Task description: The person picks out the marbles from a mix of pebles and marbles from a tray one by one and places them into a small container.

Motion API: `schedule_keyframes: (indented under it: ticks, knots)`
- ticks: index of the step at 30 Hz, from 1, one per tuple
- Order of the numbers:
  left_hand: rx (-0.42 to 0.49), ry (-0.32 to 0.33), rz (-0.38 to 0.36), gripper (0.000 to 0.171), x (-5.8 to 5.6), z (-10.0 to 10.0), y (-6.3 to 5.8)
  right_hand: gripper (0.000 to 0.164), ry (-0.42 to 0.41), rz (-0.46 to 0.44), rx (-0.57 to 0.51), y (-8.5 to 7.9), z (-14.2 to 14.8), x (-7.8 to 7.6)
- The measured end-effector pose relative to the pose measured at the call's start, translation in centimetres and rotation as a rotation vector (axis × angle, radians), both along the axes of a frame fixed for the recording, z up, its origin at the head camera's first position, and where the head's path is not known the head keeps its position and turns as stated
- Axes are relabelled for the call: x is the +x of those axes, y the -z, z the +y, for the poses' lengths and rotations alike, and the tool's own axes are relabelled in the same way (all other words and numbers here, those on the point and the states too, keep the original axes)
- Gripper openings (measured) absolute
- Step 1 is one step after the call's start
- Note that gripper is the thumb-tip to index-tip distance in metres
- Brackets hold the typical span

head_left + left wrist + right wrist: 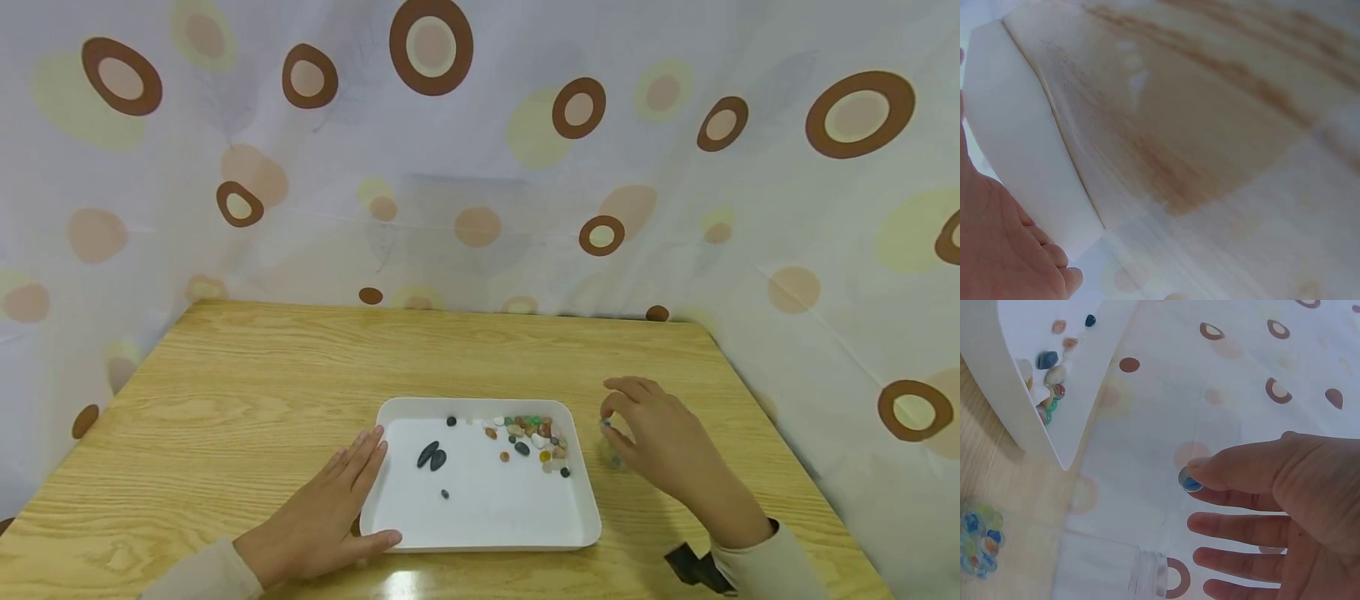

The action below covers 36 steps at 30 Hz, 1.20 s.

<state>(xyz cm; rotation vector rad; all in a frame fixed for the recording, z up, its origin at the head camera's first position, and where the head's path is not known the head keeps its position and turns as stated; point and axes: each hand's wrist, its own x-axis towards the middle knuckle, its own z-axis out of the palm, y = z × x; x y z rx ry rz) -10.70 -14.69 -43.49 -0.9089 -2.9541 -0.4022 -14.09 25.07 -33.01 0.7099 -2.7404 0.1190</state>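
Note:
A white rectangular tray (495, 521) stands on the wooden table. My left hand (322, 508) rests along its left rim, fingers straight and the thumb at the near corner. Just beyond the tray's right side, my right hand (667, 442) pinches a blue glass marble (1190, 479) between thumb and forefinger, the other fingers extended. Below that hand stands a clear bottle (1100, 565) with an uncapped neck. Several coloured marbles (983, 540) lie at the bottle's bottom. In the head view the right hand partly hides the bottle.
Mixed small pebbles (538, 442) cluster in the tray's far right corner. Several dark stones (438, 459) lie scattered in its left half. A patterned cloth (480, 167) hangs behind the wooden table (247, 392) and along its sides.

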Motion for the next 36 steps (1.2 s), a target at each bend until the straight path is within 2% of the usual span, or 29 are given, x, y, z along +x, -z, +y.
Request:
schedule_keyframes:
  ticks: [13,23,36]
  knots:
    - [0.011,0.012,0.054,0.099,-0.2,0.0,0.5,0.015,0.062,0.013,-0.048,-1.1,3.0,0.1]
    - [0.012,0.019,0.015,0.099,-0.2,0.0,0.2,0.016,0.117,-0.005,-0.045,-0.3,4.7,-0.6]
    - [0.001,0.011,0.003,0.1,-0.2,-0.1,0.2,0.016,0.124,-0.024,-0.055,0.0,4.9,-0.7]
